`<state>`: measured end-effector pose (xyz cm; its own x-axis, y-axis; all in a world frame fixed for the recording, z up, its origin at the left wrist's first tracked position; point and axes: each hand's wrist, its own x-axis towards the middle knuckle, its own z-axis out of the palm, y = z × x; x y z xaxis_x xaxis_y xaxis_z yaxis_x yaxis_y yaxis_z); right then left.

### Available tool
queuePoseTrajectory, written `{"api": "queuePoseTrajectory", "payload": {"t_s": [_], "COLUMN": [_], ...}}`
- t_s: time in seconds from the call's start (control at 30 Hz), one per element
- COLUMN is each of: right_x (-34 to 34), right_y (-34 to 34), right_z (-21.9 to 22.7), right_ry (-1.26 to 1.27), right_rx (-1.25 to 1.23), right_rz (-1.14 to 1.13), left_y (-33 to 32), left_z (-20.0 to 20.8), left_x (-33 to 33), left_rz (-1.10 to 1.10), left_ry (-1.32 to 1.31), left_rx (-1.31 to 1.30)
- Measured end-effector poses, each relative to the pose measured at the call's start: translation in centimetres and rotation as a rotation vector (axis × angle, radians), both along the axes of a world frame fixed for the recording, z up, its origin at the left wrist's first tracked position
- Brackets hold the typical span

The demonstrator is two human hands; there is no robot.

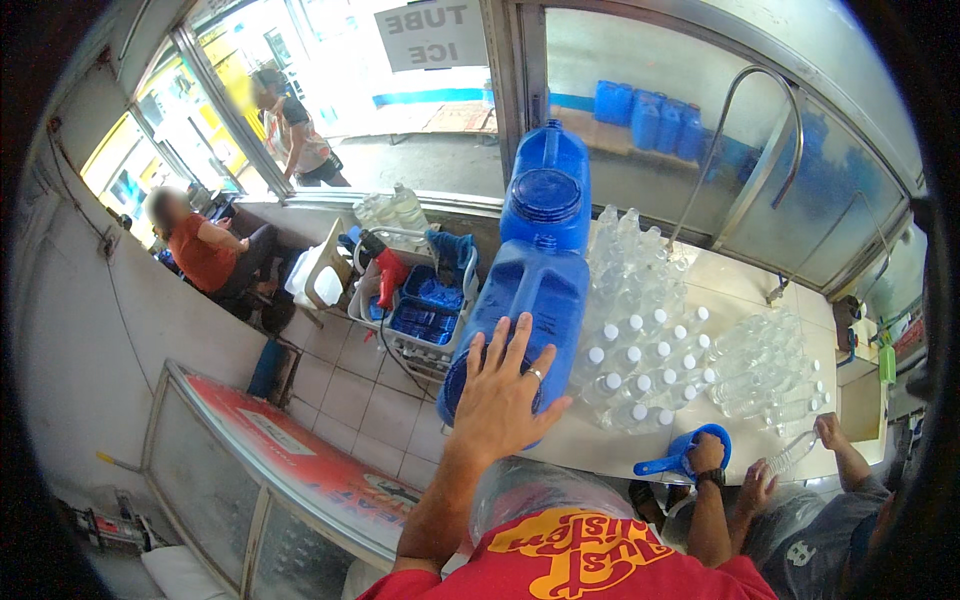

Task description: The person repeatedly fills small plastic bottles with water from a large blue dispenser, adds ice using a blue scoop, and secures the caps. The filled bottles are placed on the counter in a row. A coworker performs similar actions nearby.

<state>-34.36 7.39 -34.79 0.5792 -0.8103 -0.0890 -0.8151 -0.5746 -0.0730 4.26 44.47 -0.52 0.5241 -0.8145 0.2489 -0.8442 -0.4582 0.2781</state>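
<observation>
My left hand point(500, 395) lies with fingers spread on top of a blue plastic water jug point(548, 290) at the table's left edge. A ring shows on one finger. Behind that jug stands a second blue jug point(545, 200) with a large round lid. My right hand point(706, 452) reaches down into a blue dipper point(652, 466) at the near edge of the table; its fingertips and whatever they touch are hidden inside. Between the jugs and the dipper, clear bottles with white caps point(650, 360) stand close together, with more clear bottles point(630, 250) behind them.
At the right, a co-worker's hands point(770, 485) hold a clear bottle point(793, 456). More bottles point(757, 360) crowd the table point(560, 440) there. A curved metal pipe point(712, 150) rises behind. A crate point(455, 318) with a red heat gun point(388, 268) stands left; two people are beyond.
</observation>
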Motion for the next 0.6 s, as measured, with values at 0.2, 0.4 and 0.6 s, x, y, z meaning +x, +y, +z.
{"api": "queuePoseTrajectory", "payload": {"t_s": [0.2,0.4,0.6], "right_x": [0.6,9.0,23.3], "right_y": [-0.4,-0.3,1.0], "right_z": [8.5,22.2,25.0], "right_ry": [-0.345,-0.658,-0.791], "right_rx": [-0.088,0.039,0.498], "right_rz": [0.125,0.16,0.232], "left_y": [0.1,-0.1,0.0], "left_z": [0.2,0.2,0.0], "left_x": [0.0,0.0,0.0], "left_rz": [0.004,-0.024,-0.009], "left_ry": [0.002,-0.008,0.003], "left_rx": [-0.014,-0.032,-0.055]}}
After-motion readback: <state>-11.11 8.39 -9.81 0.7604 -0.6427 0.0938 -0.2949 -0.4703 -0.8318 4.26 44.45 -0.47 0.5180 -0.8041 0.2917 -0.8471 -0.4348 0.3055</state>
